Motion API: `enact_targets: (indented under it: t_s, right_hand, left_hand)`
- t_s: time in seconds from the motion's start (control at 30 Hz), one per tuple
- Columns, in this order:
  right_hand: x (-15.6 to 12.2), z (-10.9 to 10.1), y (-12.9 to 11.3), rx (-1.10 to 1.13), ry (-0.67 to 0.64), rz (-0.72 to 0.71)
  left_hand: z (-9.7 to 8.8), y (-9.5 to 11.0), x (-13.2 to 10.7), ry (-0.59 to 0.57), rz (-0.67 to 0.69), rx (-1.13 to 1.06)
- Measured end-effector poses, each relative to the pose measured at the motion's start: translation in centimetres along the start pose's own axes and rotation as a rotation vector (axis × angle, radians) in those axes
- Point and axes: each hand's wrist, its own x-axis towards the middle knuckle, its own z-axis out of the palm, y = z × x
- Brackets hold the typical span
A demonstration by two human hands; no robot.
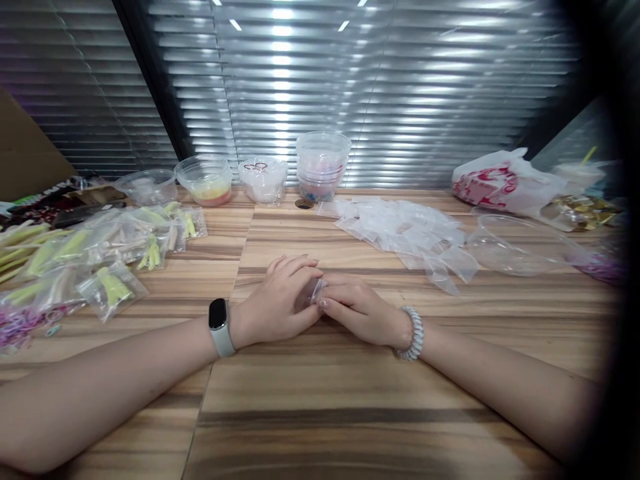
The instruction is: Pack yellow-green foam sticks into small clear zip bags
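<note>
Wood-grain tabletop, near centre: left hand and right hand together, pinching a small clear plastic bag; film likely light, soft and slippery, best held by its edge.

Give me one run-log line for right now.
Left hand: holding small clear plastic bag | right hand: fingers on same bag | nearby: loose clear bags
</note>
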Motion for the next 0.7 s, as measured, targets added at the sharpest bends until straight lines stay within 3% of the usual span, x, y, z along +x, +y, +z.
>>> enact_targets:
  t_s: [0.7]
  right_hand:
    - [-0.02,-0.09,-0.05,-0.010,-0.012,0.010]
  left_hand:
    - [-0.01,0.11,0.22,-0.036,-0.022,-0.030]
